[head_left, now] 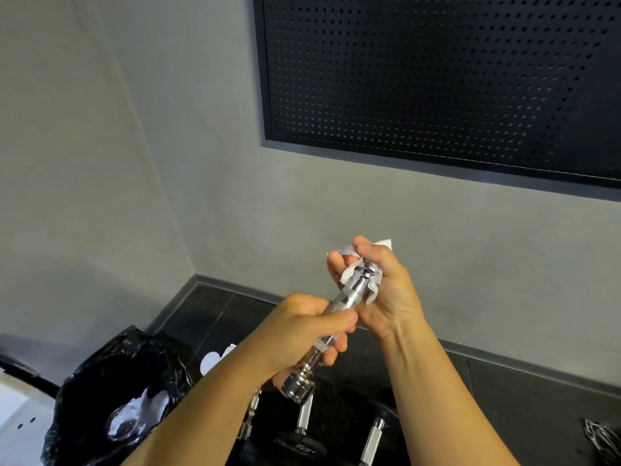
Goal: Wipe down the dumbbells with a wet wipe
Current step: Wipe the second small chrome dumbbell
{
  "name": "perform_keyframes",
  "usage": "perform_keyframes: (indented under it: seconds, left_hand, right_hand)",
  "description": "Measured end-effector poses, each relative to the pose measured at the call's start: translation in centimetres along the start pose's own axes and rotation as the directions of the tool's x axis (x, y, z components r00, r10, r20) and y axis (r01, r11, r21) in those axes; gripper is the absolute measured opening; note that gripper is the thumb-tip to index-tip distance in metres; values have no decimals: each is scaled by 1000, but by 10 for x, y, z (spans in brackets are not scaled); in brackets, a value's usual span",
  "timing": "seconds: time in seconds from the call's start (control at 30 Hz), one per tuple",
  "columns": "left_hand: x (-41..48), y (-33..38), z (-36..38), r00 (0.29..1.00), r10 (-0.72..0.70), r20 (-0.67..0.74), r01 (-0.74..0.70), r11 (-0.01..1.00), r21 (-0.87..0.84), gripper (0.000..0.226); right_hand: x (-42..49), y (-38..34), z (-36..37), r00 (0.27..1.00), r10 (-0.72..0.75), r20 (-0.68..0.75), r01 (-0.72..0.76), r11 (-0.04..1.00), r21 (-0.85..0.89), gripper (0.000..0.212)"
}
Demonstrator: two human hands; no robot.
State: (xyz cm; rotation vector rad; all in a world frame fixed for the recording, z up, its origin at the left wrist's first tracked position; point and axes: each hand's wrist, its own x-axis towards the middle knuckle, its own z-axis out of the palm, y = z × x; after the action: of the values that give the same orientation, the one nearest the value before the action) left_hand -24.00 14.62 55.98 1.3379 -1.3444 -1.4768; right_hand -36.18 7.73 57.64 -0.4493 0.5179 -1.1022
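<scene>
A small chrome dumbbell (339,306) is held up in the air in front of me, tilted with one end toward me and the other toward the wall. My left hand (309,327) grips its knurled handle. My right hand (383,287) holds a white wet wipe (349,272) wrapped round the far chrome end, fingers curled over it. The near end (297,386) is bare and shiny.
A bin lined with a black bag (111,391) with crumpled white wipes inside stands at lower left. Black dumbbells with chrome handles (304,418) lie on the dark floor below my arms. A grey wall and a black perforated panel (437,72) rise behind.
</scene>
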Motion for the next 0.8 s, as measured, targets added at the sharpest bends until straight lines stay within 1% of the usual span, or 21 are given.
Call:
perform_keyframes:
  seconds: [0.03,0.07,0.1,0.17,0.2,0.23,0.3,0.33,0.4,0.43,0.47,0.53,0.57,0.6,0.63,0.67,0.7,0.77,0.8]
  left_hand:
    - [0,0,3,991,74,-113,-49,977,208,27]
    - [0,-1,7,969,144,-203,-60,926,372,27]
    - [0,-2,11,943,198,-268,-41,867,496,27]
    - [1,-5,19,899,265,-349,44,739,673,29]
    - [1,-6,21,882,289,-373,78,692,718,29]
    - [2,-6,21,871,298,-390,96,676,731,29]
    - [5,-6,21,868,271,-416,117,704,701,25]
    - [7,-7,21,878,234,-419,117,742,660,22]
    - [11,-10,20,908,138,-394,94,851,516,16]
    - [12,-11,19,918,102,-384,81,898,432,15]
    - [11,-11,18,923,78,-377,65,933,353,18]
    - [8,-10,17,920,56,-387,28,978,208,28]
    - [6,-9,17,914,52,-401,15,987,162,30]
    - [4,-8,17,909,54,-413,7,989,145,32]
    - [2,-9,17,906,68,-418,-5,989,150,33]
    - [1,-9,17,906,86,-415,-20,987,160,33]
    - [-1,-10,17,909,100,-405,-35,985,166,34]
    - [-3,-10,18,920,121,-373,-64,985,160,39]
    - [-3,-11,18,922,128,-366,-74,984,159,40]
  right_hand:
    - [1,0,0,998,-26,-53,23,998,-61,7]
    - [2,1,0,994,-51,-95,40,992,-119,7]
    - [2,1,2,989,-74,-127,53,986,-160,7]
    - [2,4,5,977,-109,-183,69,976,-208,9]
    - [3,6,6,969,-122,-214,72,971,-228,10]
    - [3,8,5,961,-132,-242,71,967,-245,11]
    - [3,12,4,956,-147,-252,75,959,-273,12]
    - [2,13,4,961,-148,-234,81,958,-276,12]
    - [-3,14,7,981,-119,-151,78,963,-257,9]
    - [-7,14,8,991,-76,-106,50,971,-232,20]
    - [-11,12,6,998,-14,-67,1,982,-191,35]
    - [-18,6,0,994,102,46,-98,991,-96,60]
    - [-22,4,-4,982,129,138,-120,990,-69,67]
    - [-26,2,-9,966,128,226,-113,990,-80,68]
    - [-29,3,-13,953,111,282,-81,990,-116,64]
    - [-31,5,-15,951,87,297,-39,986,-165,60]
    - [-32,7,-16,957,66,281,-5,977,-213,62]
    - [-33,10,-15,975,46,218,27,947,-320,73]
    - [-33,11,-14,979,41,199,34,933,-359,71]
